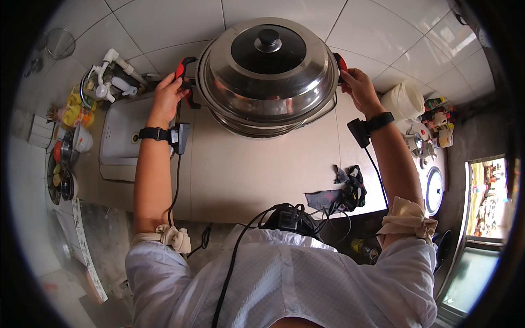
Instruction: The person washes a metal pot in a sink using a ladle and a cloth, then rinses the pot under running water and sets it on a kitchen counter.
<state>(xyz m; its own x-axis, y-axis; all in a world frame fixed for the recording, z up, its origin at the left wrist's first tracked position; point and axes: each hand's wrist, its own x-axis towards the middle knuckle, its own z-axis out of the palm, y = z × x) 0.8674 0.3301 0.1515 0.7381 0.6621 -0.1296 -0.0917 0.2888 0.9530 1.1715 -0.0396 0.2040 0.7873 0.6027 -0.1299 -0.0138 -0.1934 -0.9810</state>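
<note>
A large stainless-steel steamer pot point(266, 96) stands by the tiled wall, at the far side of the counter. Its domed lid point(213, 61) has a dark glass window and a black knob point(269, 37). My left hand point(165, 98) grips a red-and-black side handle point(182, 69) on the pot's left. On the opposite side, the fingers of my right hand point(361, 90) close around the matching handle point(340, 62), partly hiding it. A second handle point(192, 100) shows lower down on the left. The pot's inside is hidden by the lid.
Left of the pot is a white sink point(119, 135) with a faucet point(107, 76). Bowls point(82, 139) stack beyond it. A crumpled dark cloth point(350, 190) lies near the front edge. At right are a white bucket point(404, 102), bottles and a round lid point(434, 190).
</note>
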